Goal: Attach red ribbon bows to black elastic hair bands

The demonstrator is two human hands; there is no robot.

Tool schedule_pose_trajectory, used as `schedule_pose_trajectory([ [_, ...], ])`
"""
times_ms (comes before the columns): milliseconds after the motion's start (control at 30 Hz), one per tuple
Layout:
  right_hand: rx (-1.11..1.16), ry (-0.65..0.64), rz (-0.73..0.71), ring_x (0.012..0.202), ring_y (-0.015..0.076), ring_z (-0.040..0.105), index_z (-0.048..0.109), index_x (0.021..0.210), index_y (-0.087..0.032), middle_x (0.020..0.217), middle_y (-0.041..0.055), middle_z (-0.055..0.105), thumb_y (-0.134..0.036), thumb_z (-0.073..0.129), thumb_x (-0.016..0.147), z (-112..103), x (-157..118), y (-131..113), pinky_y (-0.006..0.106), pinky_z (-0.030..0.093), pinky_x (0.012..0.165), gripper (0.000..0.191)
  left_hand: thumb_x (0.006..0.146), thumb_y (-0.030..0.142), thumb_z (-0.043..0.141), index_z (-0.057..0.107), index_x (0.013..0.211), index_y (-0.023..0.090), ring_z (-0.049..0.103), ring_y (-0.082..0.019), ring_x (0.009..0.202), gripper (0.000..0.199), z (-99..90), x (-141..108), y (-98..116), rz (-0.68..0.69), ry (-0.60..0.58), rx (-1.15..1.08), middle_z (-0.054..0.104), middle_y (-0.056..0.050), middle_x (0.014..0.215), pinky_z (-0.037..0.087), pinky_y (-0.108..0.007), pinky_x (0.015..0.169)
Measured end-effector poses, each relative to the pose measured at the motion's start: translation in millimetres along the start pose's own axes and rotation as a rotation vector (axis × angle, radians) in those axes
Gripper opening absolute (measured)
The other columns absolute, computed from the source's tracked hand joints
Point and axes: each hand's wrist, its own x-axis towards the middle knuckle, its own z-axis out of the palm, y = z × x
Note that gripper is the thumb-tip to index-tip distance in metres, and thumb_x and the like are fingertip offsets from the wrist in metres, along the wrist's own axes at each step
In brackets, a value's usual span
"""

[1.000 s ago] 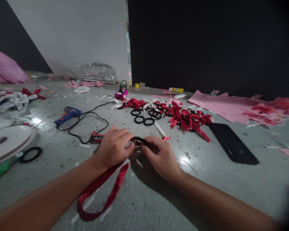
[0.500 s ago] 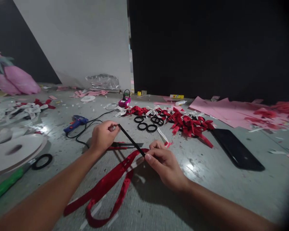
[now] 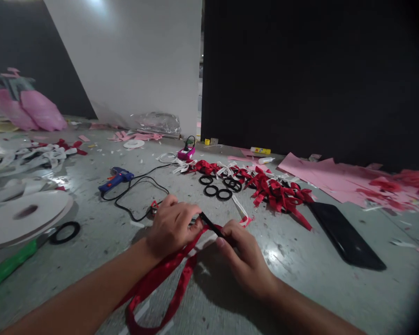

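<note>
Between my hands is a thin black strip (image 3: pixel 211 224), slanting down to the right. My left hand (image 3: pixel 174 224) is closed, pinching its upper end and partly covering a cutter (image 3: pixel 154 207) on the floor. Thumb and fingers of my right hand (image 3: pixel 242 256) are closed on the strip's lower end. A long red ribbon (image 3: pixel 179 288) lies looped on the floor beneath my hands. Beyond them rest several black rings (image 3: pixel 224 194) beside a pile of red bows (image 3: pixel 275 190) and white bows (image 3: pixel 226 168).
A blue glue gun (image 3: pixel 116 179) with a black cable lies left of centre. At the left are a white ribbon spool (image 3: pixel 7 218) and a green-handled tool (image 3: pixel 14 265). A black phone (image 3: pixel 347 237) and pink sheets (image 3: pixel 321 174) lie at the right.
My left hand has moved right and down, closer to my right hand, and now covers much of the cutter. Less of the black strip shows between them. The view has shifted slightly.
</note>
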Motion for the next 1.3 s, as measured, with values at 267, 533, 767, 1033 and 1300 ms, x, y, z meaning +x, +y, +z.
schedule_pose_trajectory([
  [267,0.086,-0.009,0.185,0.061,0.0127,0.041,0.049,0.076,-0.019,0.068,-0.0022,0.045,-0.042,0.047,0.096,0,3,5,0.025,0.032,0.055,0.03,0.086,0.018,0.056,0.059,0.093,0.019,0.064,-0.015,0.061,0.008,5.8,-1,2,-0.085,-0.077,-0.036,0.071,0.0,0.072,0.039,-0.036,0.072],
  [533,0.109,-0.022,0.23,0.061,0.0127,0.041,0.052,0.077,-0.018,0.067,-0.0021,0.045,-0.047,0.048,0.094,0,6,3,0.025,0.033,0.055,0.034,0.088,0.014,0.054,0.061,0.089,0.019,0.064,-0.015,0.065,0.009,5.9,-3,-1,-0.066,-0.123,-0.107,0.073,0.0,0.075,0.036,-0.035,0.071],
  [767,0.129,-0.002,0.247,0.059,0.0118,0.038,0.052,0.077,-0.018,0.064,-0.0031,0.041,-0.05,0.049,0.093,1,9,4,0.024,0.03,0.053,0.036,0.091,0.02,0.057,0.06,0.077,0.019,0.058,-0.014,0.056,0.014,7.0,-3,-3,-0.126,-0.054,-0.09,0.065,0.002,0.061,0.037,-0.033,0.069],
  [1033,0.27,0.022,0.297,0.052,0.0101,0.036,0.053,0.082,-0.019,0.059,-0.0053,0.039,-0.05,0.05,0.093,3,10,10,0.023,0.027,0.045,0.033,0.094,0.025,0.051,0.063,0.092,0.016,0.052,-0.017,0.058,0.015,4.1,-3,-8,-0.222,-0.082,-0.064,0.058,0.001,0.057,0.039,-0.032,0.068],
  [1300,0.289,-0.002,0.288,0.053,0.0095,0.037,0.054,0.082,-0.018,0.06,-0.0046,0.041,-0.052,0.051,0.093,2,11,16,0.023,0.028,0.047,0.036,0.097,0.025,0.045,0.06,0.113,0.015,0.055,-0.015,0.059,0.025,10.3,-1,-9,-0.033,-0.24,-0.193,0.069,-0.001,0.071,0.035,-0.035,0.073],
])
